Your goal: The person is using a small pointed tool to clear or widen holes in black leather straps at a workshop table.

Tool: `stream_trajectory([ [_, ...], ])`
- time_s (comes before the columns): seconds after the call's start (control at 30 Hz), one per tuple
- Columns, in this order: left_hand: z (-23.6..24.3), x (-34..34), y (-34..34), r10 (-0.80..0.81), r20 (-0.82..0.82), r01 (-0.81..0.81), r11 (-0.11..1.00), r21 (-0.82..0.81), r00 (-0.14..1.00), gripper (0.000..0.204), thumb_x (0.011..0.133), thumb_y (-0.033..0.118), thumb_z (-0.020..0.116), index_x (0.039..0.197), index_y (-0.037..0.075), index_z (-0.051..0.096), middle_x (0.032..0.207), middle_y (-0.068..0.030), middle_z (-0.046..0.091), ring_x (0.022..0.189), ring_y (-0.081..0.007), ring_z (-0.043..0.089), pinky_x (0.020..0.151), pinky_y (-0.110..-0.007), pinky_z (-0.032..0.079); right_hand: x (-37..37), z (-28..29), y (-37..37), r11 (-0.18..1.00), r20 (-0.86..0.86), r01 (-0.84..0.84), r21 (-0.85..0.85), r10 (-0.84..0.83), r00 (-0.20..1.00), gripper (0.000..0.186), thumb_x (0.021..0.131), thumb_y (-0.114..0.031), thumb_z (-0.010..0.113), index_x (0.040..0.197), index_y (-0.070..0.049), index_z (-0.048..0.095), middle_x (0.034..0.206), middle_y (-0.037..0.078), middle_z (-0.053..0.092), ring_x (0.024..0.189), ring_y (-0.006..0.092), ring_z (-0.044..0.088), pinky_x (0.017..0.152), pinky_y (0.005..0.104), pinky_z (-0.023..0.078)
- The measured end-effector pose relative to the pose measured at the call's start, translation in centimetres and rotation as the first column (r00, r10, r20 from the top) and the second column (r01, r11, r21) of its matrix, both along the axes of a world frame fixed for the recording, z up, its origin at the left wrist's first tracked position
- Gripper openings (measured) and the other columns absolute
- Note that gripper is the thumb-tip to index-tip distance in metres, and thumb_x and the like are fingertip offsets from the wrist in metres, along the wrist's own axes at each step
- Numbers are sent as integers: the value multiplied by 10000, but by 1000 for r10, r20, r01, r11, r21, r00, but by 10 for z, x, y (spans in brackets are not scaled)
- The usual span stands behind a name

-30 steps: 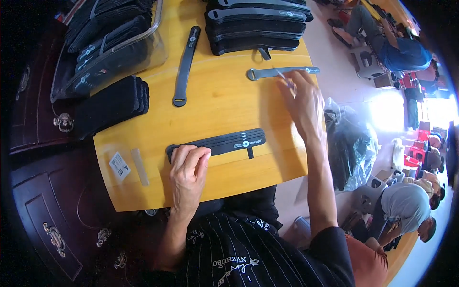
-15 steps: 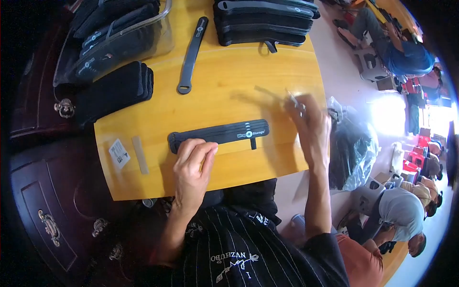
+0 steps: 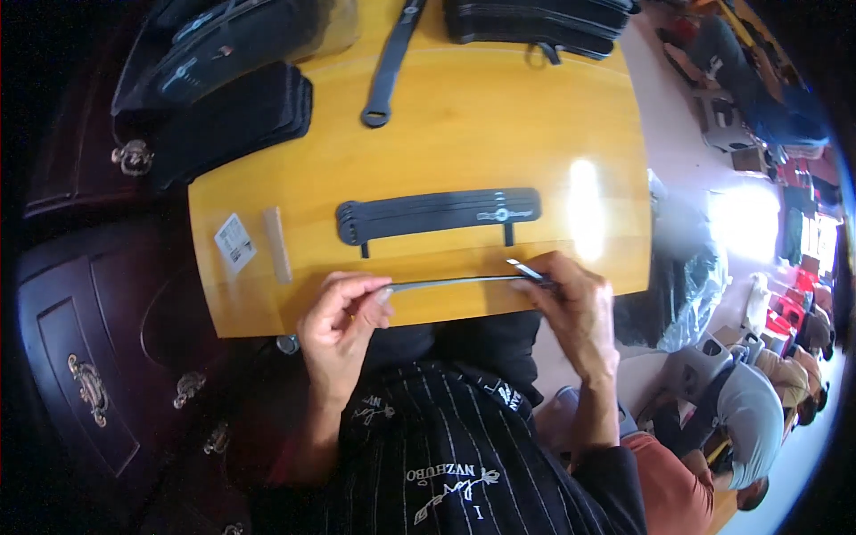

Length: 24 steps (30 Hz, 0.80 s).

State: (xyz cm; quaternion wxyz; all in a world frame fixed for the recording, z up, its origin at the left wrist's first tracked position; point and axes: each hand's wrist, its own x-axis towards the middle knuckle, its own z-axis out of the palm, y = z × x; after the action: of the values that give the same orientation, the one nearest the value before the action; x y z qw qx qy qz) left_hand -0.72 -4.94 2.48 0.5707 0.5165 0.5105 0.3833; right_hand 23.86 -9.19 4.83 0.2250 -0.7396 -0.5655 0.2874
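My left hand point(image 3: 343, 325) pinches one end of a thin dark strip point(image 3: 455, 282), stretched level above the table's near edge. My right hand point(image 3: 575, 308) closes on the strip's other end. A small tool with a bright metal tip point(image 3: 517, 266) also juts from the right fingers; its kind is mostly hidden by them. Just beyond both hands lies a flat stack of dark grey straps point(image 3: 428, 218) with rounded ends, fanned slightly. Two short black tabs stick out from its near side, one close to each end.
On the yellow table point(image 3: 481, 134) a single grey strap point(image 3: 388, 85) lies far off. Black strap piles point(image 3: 535, 27) sit at the back, another point(image 3: 236, 116) by a clear bin point(image 3: 334, 31) at left. A white label point(image 3: 234, 242) and a tan strip point(image 3: 278, 245) lie left. People sit at right.
My right hand has come down and left, toward my left hand. A thin strip is now taut between them. My left hand has left the strap stack, where a second tab now shows.
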Motion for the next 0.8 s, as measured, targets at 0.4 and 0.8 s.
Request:
stream_trajectory([
  [0.4,-4,-22,18,129,160,-81,958,-274,979,157,882,19,630,1025,-45,630,848,-128,678,724,-187,681,694,-292,568,29,-8,3,952,-560,231,-203,-306,770,111,847,-103,699,881,-16,639,756,-1,644,698,61,566,676,201,446],
  [0.8,-15,-9,36,143,-276,-93,978,189,950,143,857,-24,649,1000,-9,645,846,-17,622,685,-53,587,604,-171,467,31,-14,15,934,-488,279,-223,-355,798,158,822,-134,730,790,-44,603,716,-5,633,664,56,545,638,197,424],
])
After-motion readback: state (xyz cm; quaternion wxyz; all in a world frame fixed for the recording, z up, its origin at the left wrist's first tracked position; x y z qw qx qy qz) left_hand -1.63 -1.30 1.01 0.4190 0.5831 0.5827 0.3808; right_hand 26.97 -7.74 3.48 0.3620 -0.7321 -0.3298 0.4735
